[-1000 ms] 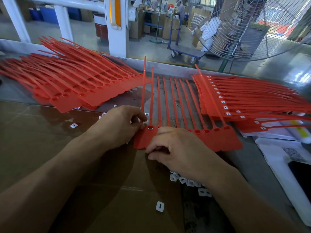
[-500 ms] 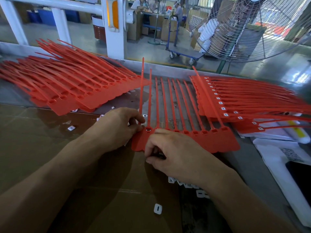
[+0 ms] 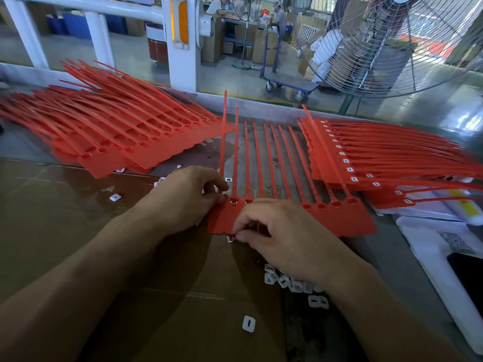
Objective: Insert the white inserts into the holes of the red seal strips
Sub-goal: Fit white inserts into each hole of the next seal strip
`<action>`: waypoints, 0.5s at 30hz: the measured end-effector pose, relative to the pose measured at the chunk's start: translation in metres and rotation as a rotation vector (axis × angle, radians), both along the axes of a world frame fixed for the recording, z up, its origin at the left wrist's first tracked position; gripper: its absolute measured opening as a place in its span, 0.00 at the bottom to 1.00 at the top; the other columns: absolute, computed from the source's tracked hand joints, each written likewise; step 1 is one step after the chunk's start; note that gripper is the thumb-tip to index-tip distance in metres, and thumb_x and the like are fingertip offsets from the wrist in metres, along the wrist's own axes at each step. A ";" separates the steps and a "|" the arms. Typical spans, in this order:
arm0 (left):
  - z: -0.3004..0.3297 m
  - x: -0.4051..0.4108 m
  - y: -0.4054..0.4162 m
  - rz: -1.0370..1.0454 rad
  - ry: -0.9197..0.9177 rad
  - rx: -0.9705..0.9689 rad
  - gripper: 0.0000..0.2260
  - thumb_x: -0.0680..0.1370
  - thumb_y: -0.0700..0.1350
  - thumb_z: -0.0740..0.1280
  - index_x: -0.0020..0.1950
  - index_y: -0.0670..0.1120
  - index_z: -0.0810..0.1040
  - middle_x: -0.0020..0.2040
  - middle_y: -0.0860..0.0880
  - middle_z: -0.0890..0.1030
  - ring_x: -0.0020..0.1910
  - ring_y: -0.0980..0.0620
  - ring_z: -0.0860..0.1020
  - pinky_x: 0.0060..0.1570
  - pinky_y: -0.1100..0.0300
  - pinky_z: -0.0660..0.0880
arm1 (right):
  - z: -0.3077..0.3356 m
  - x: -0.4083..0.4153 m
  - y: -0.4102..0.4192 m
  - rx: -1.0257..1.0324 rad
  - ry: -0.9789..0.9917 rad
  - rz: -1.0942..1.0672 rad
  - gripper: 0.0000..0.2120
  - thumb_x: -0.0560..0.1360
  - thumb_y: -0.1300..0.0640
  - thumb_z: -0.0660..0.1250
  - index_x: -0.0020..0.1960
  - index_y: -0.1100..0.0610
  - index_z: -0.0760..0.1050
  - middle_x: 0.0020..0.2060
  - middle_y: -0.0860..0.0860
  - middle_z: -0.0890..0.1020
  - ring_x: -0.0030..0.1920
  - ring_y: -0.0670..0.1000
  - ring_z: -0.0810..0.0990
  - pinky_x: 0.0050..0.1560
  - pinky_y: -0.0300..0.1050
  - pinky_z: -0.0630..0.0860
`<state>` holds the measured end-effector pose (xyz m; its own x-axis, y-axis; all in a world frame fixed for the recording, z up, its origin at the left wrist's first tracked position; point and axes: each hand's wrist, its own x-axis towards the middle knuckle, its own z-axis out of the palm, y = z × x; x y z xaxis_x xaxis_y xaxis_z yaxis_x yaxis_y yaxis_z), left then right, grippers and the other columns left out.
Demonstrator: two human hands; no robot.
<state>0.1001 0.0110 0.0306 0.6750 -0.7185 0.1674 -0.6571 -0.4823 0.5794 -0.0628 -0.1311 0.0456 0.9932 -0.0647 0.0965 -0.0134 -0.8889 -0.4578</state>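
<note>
We pin the flat red plastic seal-strip sheet (image 3: pixel 347 220) with left hand (image 3: pixel 183 199) grip, while right hand (image 3: pixel 282 236) pinches a small white square insert (image 3: pixel 230 239) at the sheet's near edge; seat it square in the next hole.

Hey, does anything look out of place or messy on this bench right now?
A few white inserts lie loose: one alone on the cardboard nearest the camera, another left of the left hand. The leftmost strip tail of the sheet being worked sticks up higher than its neighbours.
</note>
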 end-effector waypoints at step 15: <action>0.006 -0.009 0.000 0.038 -0.059 0.023 0.09 0.80 0.46 0.69 0.59 0.54 0.82 0.51 0.54 0.78 0.48 0.54 0.78 0.54 0.53 0.75 | 0.002 0.003 0.011 -0.090 0.016 0.031 0.03 0.79 0.48 0.71 0.52 0.44 0.83 0.47 0.40 0.78 0.48 0.41 0.76 0.50 0.38 0.74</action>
<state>0.0911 0.0111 0.0370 0.6915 -0.6965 0.1914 -0.6705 -0.5205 0.5287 -0.0597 -0.1204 0.0474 0.9960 -0.0261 0.0849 0.0077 -0.9266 -0.3759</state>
